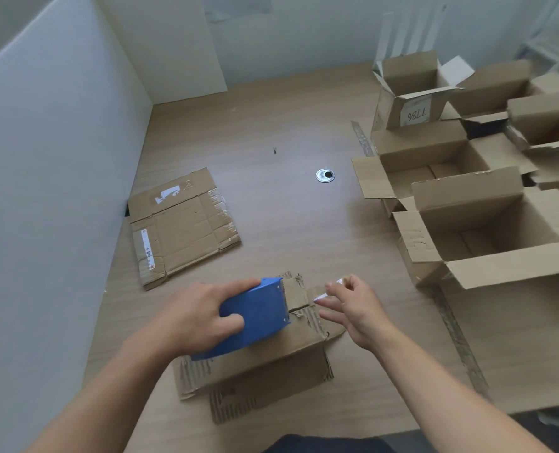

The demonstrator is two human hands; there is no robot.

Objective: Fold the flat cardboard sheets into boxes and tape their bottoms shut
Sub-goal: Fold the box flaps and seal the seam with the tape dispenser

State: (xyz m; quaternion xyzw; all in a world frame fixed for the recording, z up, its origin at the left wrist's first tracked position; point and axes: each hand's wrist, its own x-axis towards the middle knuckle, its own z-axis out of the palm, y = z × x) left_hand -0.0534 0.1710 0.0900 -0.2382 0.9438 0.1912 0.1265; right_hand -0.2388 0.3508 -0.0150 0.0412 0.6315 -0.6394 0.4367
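Observation:
A small cardboard box point(271, 364) stands bottom-up on the wooden table point(288, 197) in front of me. My left hand point(196, 318) grips a blue tape dispenser point(255, 317) that rests on the box's closed flaps, its toothed edge at the far end. My right hand point(353, 305) is just right of the dispenser and pinches the clear tape's end point(329, 291) between thumb and fingers near the box's far right corner. A flat cardboard sheet point(180, 228) lies further back on the left.
Several folded boxes with open tops point(487, 230) crowd the table's right side, one with a label reading 7786 point(415, 93). A metal cable grommet point(325, 175) sits mid-table. White partition walls point(49, 178) close the left and back.

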